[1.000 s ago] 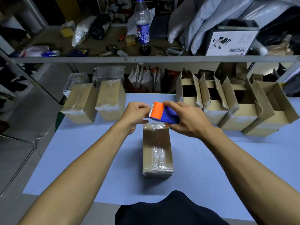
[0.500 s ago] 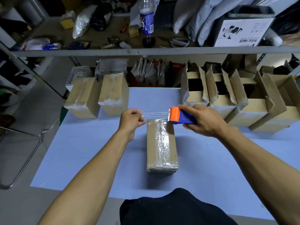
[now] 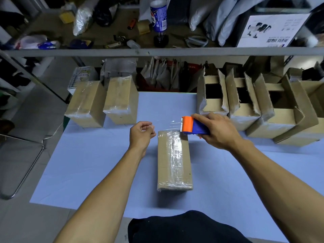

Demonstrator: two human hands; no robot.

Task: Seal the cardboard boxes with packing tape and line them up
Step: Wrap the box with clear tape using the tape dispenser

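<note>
Right hand (image 3: 216,131) clamps tape dispenser (image 3: 192,125) above far end of box (image 3: 173,160). Left hand (image 3: 141,132) pinches clear tape (image 3: 168,124) end, stretched between hands. Advice: keep strip taut, lower across far end, press flat, tear on teeth.

A packing or stockroom workspace. Across the top of the frame, a metal shelf (image 3: 157,52) holds clutter, grey mailer bags (image 3: 219,16) and a soda bottle (image 3: 158,16). Below, sealed cardboard boxes (image 3: 121,99) and open boxes (image 3: 242,102) line a pale blue surface (image 3: 87,163).
</note>
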